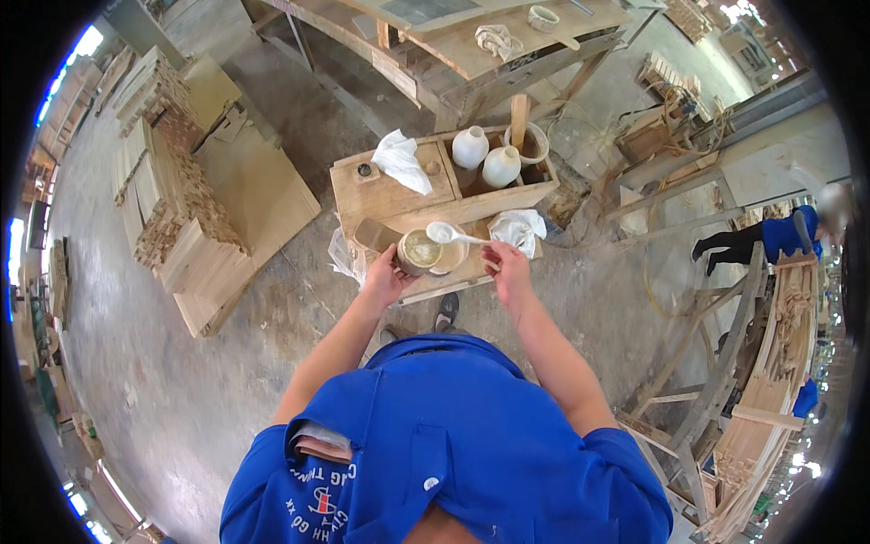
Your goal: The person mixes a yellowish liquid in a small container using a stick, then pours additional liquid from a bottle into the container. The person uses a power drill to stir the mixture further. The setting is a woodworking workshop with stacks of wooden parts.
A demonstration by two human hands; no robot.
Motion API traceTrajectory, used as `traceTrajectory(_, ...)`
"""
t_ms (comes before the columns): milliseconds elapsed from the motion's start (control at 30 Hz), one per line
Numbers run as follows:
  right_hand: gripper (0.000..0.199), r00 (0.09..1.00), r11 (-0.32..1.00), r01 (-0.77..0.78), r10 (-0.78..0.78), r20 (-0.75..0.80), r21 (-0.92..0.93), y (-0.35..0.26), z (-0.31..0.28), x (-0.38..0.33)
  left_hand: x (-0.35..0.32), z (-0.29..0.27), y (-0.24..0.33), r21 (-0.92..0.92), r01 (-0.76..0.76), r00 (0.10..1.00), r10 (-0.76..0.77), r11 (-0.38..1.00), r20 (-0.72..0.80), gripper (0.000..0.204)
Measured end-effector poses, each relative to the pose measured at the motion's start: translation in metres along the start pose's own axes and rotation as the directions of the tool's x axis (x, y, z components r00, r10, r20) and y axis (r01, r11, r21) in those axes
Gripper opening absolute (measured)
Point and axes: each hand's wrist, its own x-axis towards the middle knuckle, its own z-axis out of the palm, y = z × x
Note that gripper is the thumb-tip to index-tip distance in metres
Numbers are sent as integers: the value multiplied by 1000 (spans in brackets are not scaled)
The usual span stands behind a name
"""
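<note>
A blue shirt (444,390) lay nearest, and past its hem a dark shoe (446,310) stood on the floor. The left hand (387,276) was curled around a cup (419,252), which sat just right of its palm, mouth up, with pale stuff inside. The right hand (509,270) pinched the handle of a white spoon (442,233) between thumb and fingers; the spoon reached leftward from it, its bowl, heaped with something white, at the cup's right rim, though whether the two touched I could not tell. A tub (452,260) stood between the hands, partly under the spoon. Just beyond the right hand lay a crumpled white bag (517,228). Farther off was a wooden box (399,214), with a white rag (402,161) on its lid and two white bottles (470,147) in its open part. Behind it stood a table (450,53). Well apart, planks (172,181) were stacked on the left, and another person (787,238) in blue was on the far right
</note>
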Motion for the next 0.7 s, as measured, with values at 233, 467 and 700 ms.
traceTrajectory(233,23,937,751,328,-338,94,-573,-4,-18,26,-18,-11,11,-68,-80,995,84,994,61,39)
traceTrajectory(467,55,601,297,620,-774,197,-726,-19,-16,81,-32,-12,20,-81,-288,947,296,954,128,39)
traceTrajectory(700,88,507,211,541,-854,116,-814,-62,9,143,-75,-33,36,-198,-335,932,355,921,75,42)
